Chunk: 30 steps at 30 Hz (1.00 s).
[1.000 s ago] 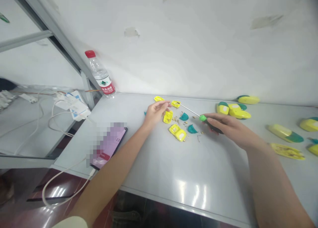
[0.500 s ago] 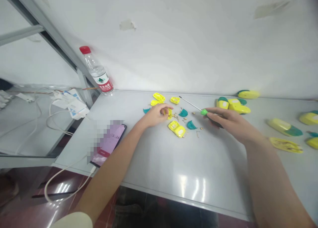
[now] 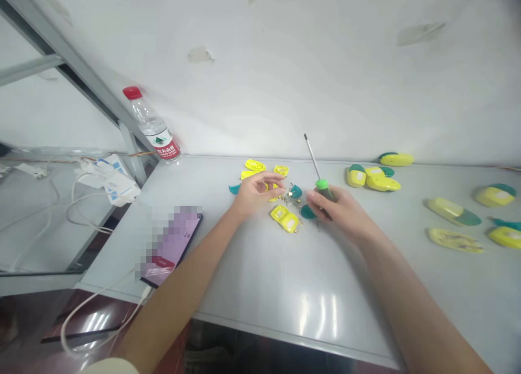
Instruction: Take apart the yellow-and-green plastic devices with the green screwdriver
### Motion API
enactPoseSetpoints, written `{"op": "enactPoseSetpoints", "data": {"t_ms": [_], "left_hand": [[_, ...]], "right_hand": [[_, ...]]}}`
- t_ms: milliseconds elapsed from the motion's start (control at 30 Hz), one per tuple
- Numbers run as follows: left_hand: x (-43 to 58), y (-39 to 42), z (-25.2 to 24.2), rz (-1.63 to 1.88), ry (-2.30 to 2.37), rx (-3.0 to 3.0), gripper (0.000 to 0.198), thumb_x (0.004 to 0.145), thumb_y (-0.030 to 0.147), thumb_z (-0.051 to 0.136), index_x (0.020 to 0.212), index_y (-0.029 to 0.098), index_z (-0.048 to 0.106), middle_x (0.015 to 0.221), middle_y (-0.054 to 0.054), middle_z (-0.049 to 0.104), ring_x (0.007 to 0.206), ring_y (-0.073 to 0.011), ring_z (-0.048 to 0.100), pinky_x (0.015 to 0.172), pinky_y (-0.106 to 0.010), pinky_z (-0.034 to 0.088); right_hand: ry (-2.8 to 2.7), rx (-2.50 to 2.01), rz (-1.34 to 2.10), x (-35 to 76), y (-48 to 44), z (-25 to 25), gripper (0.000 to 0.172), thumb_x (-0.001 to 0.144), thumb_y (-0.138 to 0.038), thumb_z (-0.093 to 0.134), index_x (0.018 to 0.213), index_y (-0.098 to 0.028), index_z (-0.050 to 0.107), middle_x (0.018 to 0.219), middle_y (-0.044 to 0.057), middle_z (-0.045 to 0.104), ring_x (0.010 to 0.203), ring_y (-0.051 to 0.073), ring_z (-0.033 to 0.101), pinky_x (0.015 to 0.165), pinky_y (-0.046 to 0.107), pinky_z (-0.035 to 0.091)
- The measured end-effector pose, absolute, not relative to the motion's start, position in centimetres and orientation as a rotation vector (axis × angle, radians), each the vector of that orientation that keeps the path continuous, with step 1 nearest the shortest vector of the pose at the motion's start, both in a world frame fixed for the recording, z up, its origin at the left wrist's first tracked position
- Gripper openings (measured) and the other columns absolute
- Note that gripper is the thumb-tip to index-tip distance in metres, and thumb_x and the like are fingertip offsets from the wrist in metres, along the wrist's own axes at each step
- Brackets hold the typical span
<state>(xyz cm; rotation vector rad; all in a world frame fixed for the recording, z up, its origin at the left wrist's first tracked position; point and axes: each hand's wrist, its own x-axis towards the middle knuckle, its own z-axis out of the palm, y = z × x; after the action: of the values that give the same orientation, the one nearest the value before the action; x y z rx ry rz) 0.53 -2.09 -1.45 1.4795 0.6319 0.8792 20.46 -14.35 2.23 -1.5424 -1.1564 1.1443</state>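
My right hand (image 3: 336, 208) is wrapped round the green handle of a screwdriver (image 3: 321, 184), whose metal shaft points up and away. My left hand (image 3: 260, 192) hovers over yellow shell parts, thumb and fingers curved toward each other; near the fingertips is a small shiny piece, and whether they hold it is unclear. Just in front of it lie two joined yellow shells (image 3: 285, 219). Teal caps (image 3: 295, 191) and small metal bits lie between my hands. Behind my left hand are more yellow shells (image 3: 255, 165).
Yellow and teal devices (image 3: 382, 183) stand right of my right hand, with more (image 3: 453, 211) at the far right. A bottle (image 3: 163, 140) leans by the wall at the left. A phone (image 3: 175, 246) with a white cable lies beside my left forearm.
My right hand has moved left toward my left hand, and the screwdriver has swung more upright. The fingers of my left hand have stretched out somewhat. The view has shifted slightly.
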Motion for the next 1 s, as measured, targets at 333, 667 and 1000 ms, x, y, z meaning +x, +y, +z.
{"op": "enactPoseSetpoints", "data": {"t_ms": [333,667,1000], "left_hand": [[1.1,-3.3,-1.1,0.894,0.570,1.517,0.032,0.073,0.035,0.090,0.099,0.019,0.080,0.091,-0.007,0.080,0.088,-0.0182,0.072,0.088,-0.034,0.053],[1.3,-3.7,-0.9,0.863,0.557,1.430,0.037,0.071,0.033,0.092,0.103,0.019,0.078,0.093,-0.007,0.079,0.088,-0.0171,0.070,0.084,-0.033,0.052],[1.3,-3.6,-1.1,0.818,0.572,1.448,0.040,0.072,0.035,0.091,0.105,0.019,0.077,0.097,-0.007,0.078,0.088,-0.0168,0.069,0.085,-0.034,0.053]], "right_hand": [[-0.979,-1.406,1.308,19.3,-14.3,1.8,0.043,0.083,-0.059,0.081,0.080,-0.022,0.059,0.059,-0.006,0.047,0.054,0.010,0.037,0.051,0.027,0.029],[-1.015,-1.451,1.214,19.5,-14.3,1.8,0.042,0.079,-0.056,0.084,0.096,-0.020,0.071,0.059,-0.007,0.045,0.055,0.011,0.040,0.050,0.027,0.035],[-1.017,-1.420,1.227,19.7,-14.4,1.7,0.040,0.082,-0.056,0.082,0.085,-0.022,0.063,0.060,-0.006,0.047,0.057,0.011,0.038,0.051,0.027,0.033]]}}
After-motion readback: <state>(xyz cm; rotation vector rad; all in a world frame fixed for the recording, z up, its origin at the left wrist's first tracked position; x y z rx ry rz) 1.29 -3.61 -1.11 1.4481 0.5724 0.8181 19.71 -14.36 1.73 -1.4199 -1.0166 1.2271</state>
